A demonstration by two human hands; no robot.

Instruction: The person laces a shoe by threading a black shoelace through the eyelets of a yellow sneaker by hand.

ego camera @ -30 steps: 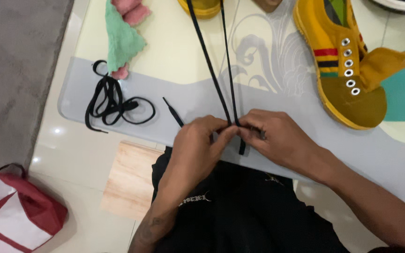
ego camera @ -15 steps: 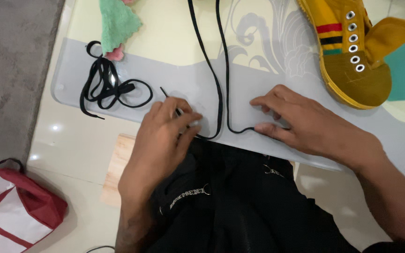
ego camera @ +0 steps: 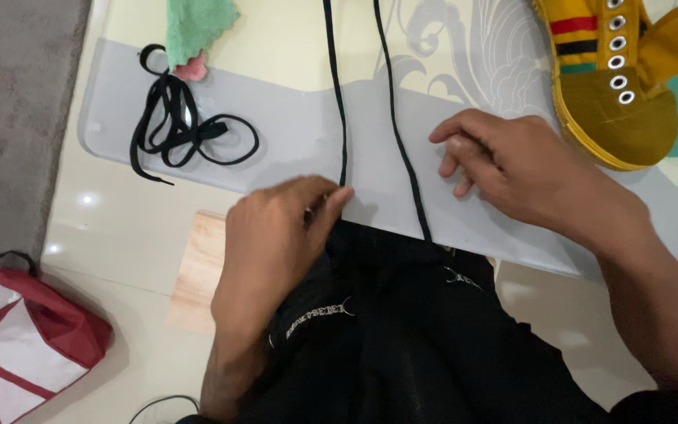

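Hands now spreading apart, no longer meeting at centre. Left hand (ego camera: 276,235) pinching black shoelace (ego camera: 337,102) at lower-centre surface (ego camera: 292,118) edge; right hand (ego camera: 512,169) lying loosely curled, empty, beside second strand, near yellow sneaker (ego camera: 614,78) upper right. Spare lace bundle (ego camera: 178,129) lying upper left.

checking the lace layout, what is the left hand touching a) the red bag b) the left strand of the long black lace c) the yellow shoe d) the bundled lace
b, the left hand has its fingertips at the lower end of the left strand, well clear of the yellow shoe, bundled lace and red bag.
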